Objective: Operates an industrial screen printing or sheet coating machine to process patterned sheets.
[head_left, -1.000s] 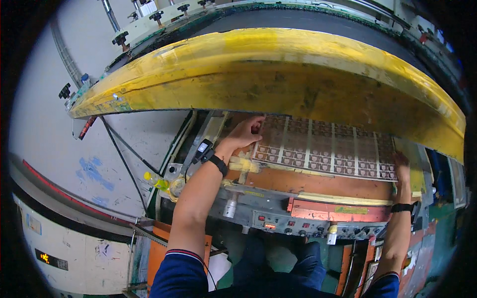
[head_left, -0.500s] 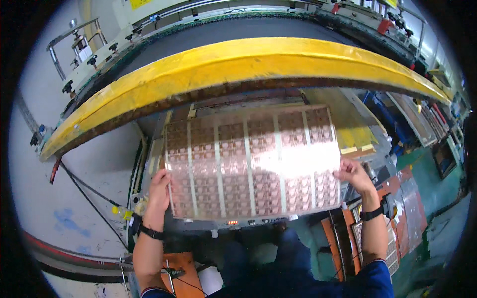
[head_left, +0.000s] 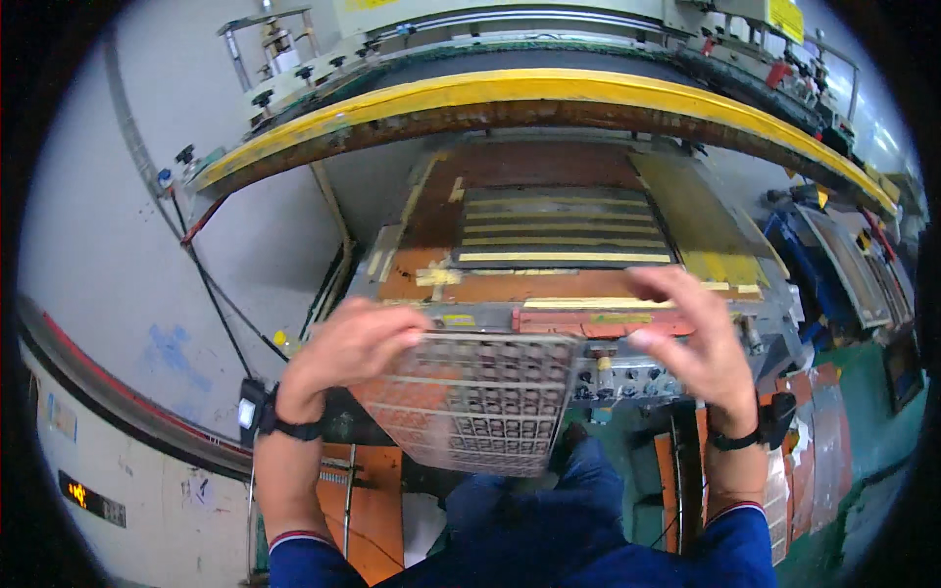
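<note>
Keep the thin, glossy sheet with a brown printed grid (head_left: pixel 490 402) by its edges; avoid flexing it, I'd say. Left hand (head_left: pixel 358 343) pinches its top edge, fingers closed; sheet hangs tilted in front of the flat orange-brown machine bed (head_left: pixel 431 230). Right hand (head_left: pixel 696 343) is spread, empty, near its right side. Vs half a second ago: right hand's let go, sheet's off the bed, exposing the dark rectangular panel with cream strips (head_left: pixel 559 221).
</note>
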